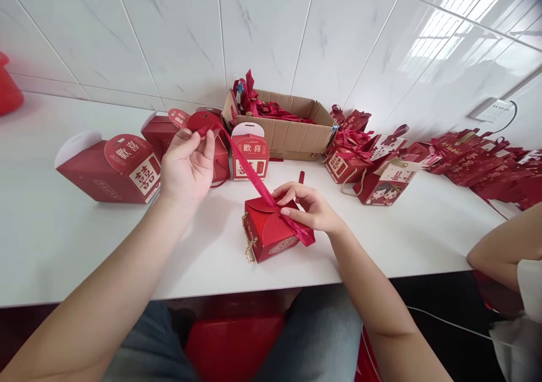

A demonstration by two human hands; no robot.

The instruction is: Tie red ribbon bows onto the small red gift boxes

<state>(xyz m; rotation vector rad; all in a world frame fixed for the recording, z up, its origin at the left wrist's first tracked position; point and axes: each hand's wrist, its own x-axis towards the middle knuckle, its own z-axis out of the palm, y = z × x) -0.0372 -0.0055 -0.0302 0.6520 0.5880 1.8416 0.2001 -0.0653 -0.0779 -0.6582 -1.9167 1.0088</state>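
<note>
A small red gift box [271, 232] with a gold rope handle on its left side sits on the white table in front of me. A dark red satin ribbon [249, 170] runs from the top of this box up to the left. My left hand [188, 162] is raised, its thumb and fingers pinching the ribbon's far end. On the box's top, my right hand [307, 207] presses the ribbon down with thumb and fingers. A short ribbon tail lies over the box's right front corner.
Behind stands a cardboard carton [292, 134] of red ribbons. Red boxes [122, 167] stand at the left, and a tied box [345, 162] and red bags [457, 156] at the right. Another person's arm [508, 246] rests at the table's right edge. A tiled wall [271, 32] closes the back.
</note>
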